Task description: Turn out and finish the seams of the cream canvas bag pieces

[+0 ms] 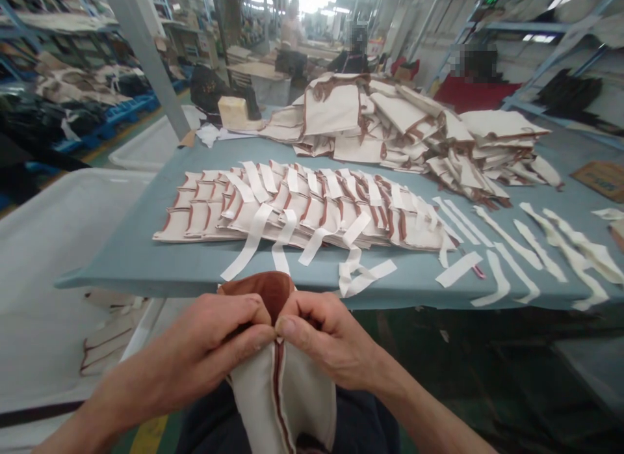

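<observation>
Your left hand (229,333) and right hand (331,337) meet at the top of a cream fabric pouch (312,386), thumbs and forefingers clamped on its edge, right where the brown-trimmed seam (278,376) ends. The pouch sits over your lap, just in front of the table, its mouth gaping to show the brown lining (266,288). Straight ahead, on the blue-green tabletop (131,249), there's a spread of overlapping cream pieces (195,210), white fabric strips (248,242) draped across them, several hanging toward you. More strips lie off to your right. Behind, a big heap of brown-edged cream pieces (334,109)! And down on your left, a white bin (49,246) holding cream pieces too.
</observation>
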Tool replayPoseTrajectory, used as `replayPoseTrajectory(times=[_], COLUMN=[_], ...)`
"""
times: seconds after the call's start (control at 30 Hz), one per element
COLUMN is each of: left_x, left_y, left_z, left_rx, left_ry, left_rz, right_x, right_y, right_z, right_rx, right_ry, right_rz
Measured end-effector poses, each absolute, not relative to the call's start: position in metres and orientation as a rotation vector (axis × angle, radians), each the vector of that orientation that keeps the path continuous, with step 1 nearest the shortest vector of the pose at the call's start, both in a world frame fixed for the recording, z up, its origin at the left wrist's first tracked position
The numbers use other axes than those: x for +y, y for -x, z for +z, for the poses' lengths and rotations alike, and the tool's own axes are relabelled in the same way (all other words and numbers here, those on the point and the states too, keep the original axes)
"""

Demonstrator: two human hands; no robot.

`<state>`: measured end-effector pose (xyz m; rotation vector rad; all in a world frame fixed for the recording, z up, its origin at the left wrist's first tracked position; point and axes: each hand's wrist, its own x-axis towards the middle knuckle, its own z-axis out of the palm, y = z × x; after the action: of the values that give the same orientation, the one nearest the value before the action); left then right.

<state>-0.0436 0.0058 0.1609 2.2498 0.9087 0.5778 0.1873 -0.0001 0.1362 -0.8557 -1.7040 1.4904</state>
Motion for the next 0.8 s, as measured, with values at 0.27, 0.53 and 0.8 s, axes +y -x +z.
replayPoseTrajectory(times=[0.27, 0.53, 0.8], left_x=[0.003, 0.014, 0.026], left_y=[0.042, 0.042, 0.048], left_z=[0.175, 0.174, 0.179], left_rx=[0.879, 0.82, 0.833], left_ry=[-2.198, -2.101, -1.974], left_rz=[0.605, 0.568, 0.62], right_x=[0.001, 0.009, 0.002], right_y=[-0.195, -0.195, -0.228], right_z=[0.141, 0.157, 0.139], right_rx=[-2.004, -2.036, -1.952], right_ry=[0.791, 0.724, 0.838], right_rz=[1.036, 1.085, 0.881])
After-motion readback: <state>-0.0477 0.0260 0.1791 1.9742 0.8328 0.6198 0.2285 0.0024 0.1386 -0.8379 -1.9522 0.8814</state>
